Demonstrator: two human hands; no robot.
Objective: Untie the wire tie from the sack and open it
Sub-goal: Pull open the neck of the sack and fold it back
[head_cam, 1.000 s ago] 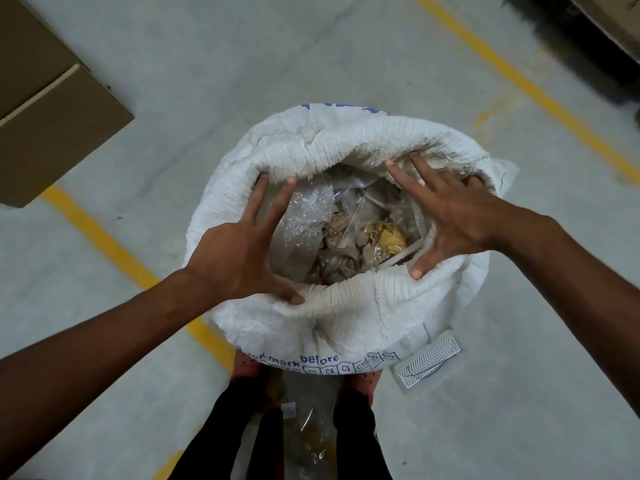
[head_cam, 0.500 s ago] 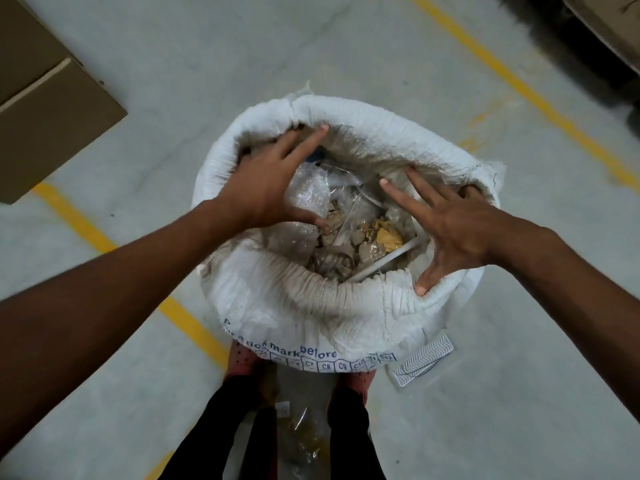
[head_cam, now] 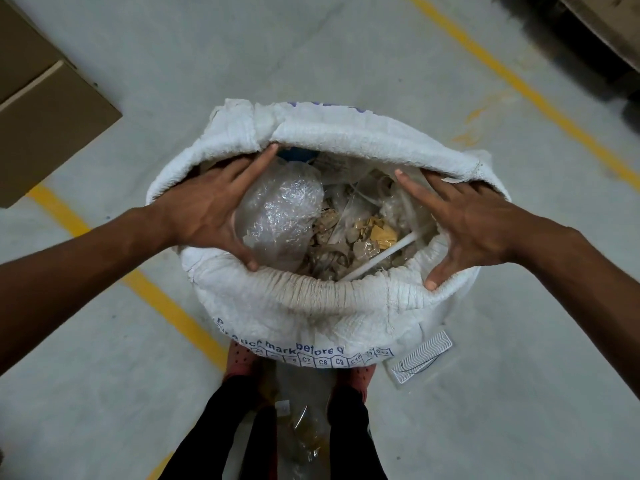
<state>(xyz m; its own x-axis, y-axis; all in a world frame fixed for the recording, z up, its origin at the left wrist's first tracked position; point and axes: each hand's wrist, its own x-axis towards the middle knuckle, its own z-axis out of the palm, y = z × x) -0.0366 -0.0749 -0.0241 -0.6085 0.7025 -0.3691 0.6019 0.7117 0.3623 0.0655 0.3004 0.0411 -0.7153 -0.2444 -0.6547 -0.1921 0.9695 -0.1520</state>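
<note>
A white woven sack (head_cam: 294, 317) with blue print stands on the floor, its mouth wide and its rim rolled down. Inside lie clear plastic wrap (head_cam: 280, 216), brownish scraps (head_cam: 367, 233) and a white strip (head_cam: 384, 256). My left hand (head_cam: 207, 213) lies spread on the left inner side of the rim, fingers pointing to the far edge, thumb on the near edge. My right hand (head_cam: 464, 226) lies spread on the right inner side in the same way. Neither hand closes on anything. No wire tie shows.
Cardboard boxes (head_cam: 45, 133) sit on the floor at the left. Yellow floor lines (head_cam: 166, 306) run under the sack and across the upper right. My legs and pink shoes (head_cam: 242, 358) stand just before the sack, with a clear plastic bag (head_cam: 304, 431) between them. A white printed label (head_cam: 422, 358) lies at the sack's right.
My left hand slid from the far left of the rim back to the left side. My right hand shifted outward to the right rim. The mouth looks wider.
</note>
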